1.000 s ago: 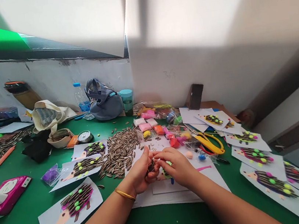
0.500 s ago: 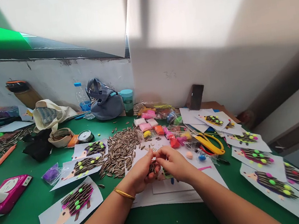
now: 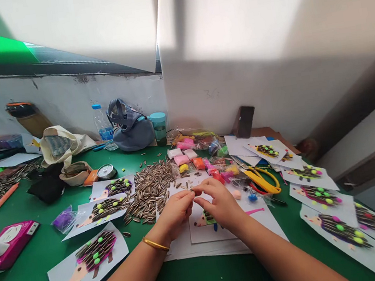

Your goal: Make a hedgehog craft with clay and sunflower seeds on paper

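Note:
My left hand (image 3: 178,211) is closed in front of me, with a small dark sunflower seed (image 3: 192,189) at the tips of its thumb and forefinger. Any seeds inside its curled fingers are hidden. My right hand (image 3: 220,205) meets it from the other side: the forefinger reaches the seed, while the thumb stays apart below. Under the hands lies a paper hedgehog picture (image 3: 202,220) with a pink face and a green body, partly covered by my right hand. It rests on white sheets (image 3: 178,252). A large pile of sunflower seeds (image 3: 150,187) spreads just left of the sheets.
Finished-looking hedgehog pictures lie left (image 3: 92,258) and right (image 3: 340,230). Bagged coloured clay (image 3: 198,163) and yellow-handled scissors (image 3: 263,181) sit behind the hands. A phone (image 3: 245,122) leans on the wall. Further left are a blue bag (image 3: 132,132), a bottle (image 3: 104,129) and a magenta box (image 3: 12,244).
My left hand has turned and closed, so the seeds seen in it before are hidden. My right thumb has parted from its forefinger, and more of the hedgehog's face shows.

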`<state>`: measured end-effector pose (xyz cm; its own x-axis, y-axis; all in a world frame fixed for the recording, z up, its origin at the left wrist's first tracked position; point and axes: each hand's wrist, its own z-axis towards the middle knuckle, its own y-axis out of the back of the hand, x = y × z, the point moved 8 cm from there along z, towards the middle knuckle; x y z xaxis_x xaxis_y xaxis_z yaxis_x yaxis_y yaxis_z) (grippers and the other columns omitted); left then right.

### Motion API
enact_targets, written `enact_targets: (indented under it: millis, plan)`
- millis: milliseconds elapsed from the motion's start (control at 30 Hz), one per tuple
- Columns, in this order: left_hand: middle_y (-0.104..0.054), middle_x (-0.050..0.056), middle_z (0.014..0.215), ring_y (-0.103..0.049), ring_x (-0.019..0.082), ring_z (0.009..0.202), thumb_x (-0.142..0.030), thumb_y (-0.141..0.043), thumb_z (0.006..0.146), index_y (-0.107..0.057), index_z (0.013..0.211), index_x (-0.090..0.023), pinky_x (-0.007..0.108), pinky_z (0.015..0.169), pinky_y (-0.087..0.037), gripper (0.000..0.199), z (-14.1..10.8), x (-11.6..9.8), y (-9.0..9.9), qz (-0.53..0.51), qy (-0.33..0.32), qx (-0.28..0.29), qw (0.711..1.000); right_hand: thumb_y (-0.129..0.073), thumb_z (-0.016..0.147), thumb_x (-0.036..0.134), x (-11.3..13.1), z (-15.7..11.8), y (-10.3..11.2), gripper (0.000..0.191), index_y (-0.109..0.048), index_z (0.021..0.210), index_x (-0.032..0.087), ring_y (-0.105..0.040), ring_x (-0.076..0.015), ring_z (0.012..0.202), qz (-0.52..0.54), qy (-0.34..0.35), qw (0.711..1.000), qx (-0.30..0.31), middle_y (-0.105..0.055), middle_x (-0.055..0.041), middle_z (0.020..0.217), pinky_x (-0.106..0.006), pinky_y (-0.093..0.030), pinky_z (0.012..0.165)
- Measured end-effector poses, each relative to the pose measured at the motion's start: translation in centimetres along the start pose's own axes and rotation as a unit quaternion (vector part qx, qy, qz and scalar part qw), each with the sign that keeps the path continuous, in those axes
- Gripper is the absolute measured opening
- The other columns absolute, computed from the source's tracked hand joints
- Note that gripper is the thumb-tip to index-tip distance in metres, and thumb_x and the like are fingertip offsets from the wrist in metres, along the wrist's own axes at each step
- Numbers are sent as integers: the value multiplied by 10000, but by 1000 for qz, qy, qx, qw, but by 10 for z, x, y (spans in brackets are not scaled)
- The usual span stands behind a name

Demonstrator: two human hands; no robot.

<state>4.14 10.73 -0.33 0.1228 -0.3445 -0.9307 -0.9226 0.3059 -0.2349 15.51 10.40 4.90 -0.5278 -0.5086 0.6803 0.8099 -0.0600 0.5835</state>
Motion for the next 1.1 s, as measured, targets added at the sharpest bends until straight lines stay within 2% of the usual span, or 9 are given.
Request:
enact_targets:
  millis: [233, 400, 500, 633, 767, 967, 1033, 1100]
  plan:
    - [-357, -97, 535, -239, 39, 439, -435, -709, 755, -500, 786, -179, 196, 406, -111, 331, 3, 6, 3, -47, 7, 16, 999, -657, 884, 247, -7, 1, 2, 90, -747, 878, 239, -589, -186, 834, 29, -3, 1000, -4, -651, -33, 833, -317, -466, 759]
    - [-355, -90, 579, -213, 29, 423, -348, -633, 777, -450, 773, -189, 190, 401, -64, 242, 0, 8, -8, -83, 55, 79, 992, -656, 884, 256, -9, 0, 0, 99, -753, 895, 244, -606, -185, 828, 60, -7, 998, -9, -662, -38, 837, -319, -482, 764]
    - [-323, -93, 567, -198, 29, 410, -291, -573, 754, -428, 759, -197, 188, 405, -46, 173, -2, 9, -8, -76, 76, 78, 991, -655, 884, 259, -10, -1, -6, 112, -754, 938, 252, -616, -187, 823, 62, -6, 998, 21, -686, -33, 829, -324, -489, 771]
    - [-298, -90, 555, -174, 29, 416, -323, -526, 748, -414, 708, -192, 183, 410, -45, 177, -1, 10, -6, -82, 85, 71, 991, -645, 889, 271, -9, 0, -12, 108, -750, 885, 244, -626, -186, 797, 55, -4, 998, 37, -707, -30, 799, -321, -492, 751]
    - [-298, -93, 531, -153, 39, 420, -282, -514, 676, -418, 695, -196, 188, 405, -68, 130, 4, 8, 0, -60, 59, 41, 996, -663, 862, 267, -12, 4, -18, 99, -749, 827, 236, -638, -182, 781, 63, -31, 997, 24, -712, -29, 790, -310, -487, 731]
    - [-304, -96, 533, -193, 62, 444, -266, -526, 657, -452, 726, -201, 205, 429, -120, 120, 11, 5, 12, -15, 3, -25, 1000, -688, 790, 333, -33, 10, -31, 155, -753, 843, 202, -661, -192, 767, 167, -164, 972, 39, -740, -31, 811, -303, -501, 694]
    - [-324, -86, 542, -247, 79, 471, -280, -529, 680, -477, 719, -197, 213, 448, -175, 105, 14, 3, 17, 36, -30, -46, 998, -664, 787, 338, -35, 12, -34, 175, -741, 834, 188, -653, -182, 741, 183, -179, 966, 41, -733, -29, 793, -292, -501, 678]
    - [-387, -61, 581, -335, 104, 537, -298, -517, 719, -497, 699, -192, 226, 497, -261, 109, 15, -5, 22, 130, -89, -73, 985, -638, 790, 334, -36, 15, -35, 177, -727, 816, 183, -639, -170, 716, 183, -179, 966, 30, -722, -22, 770, -281, -495, 665]
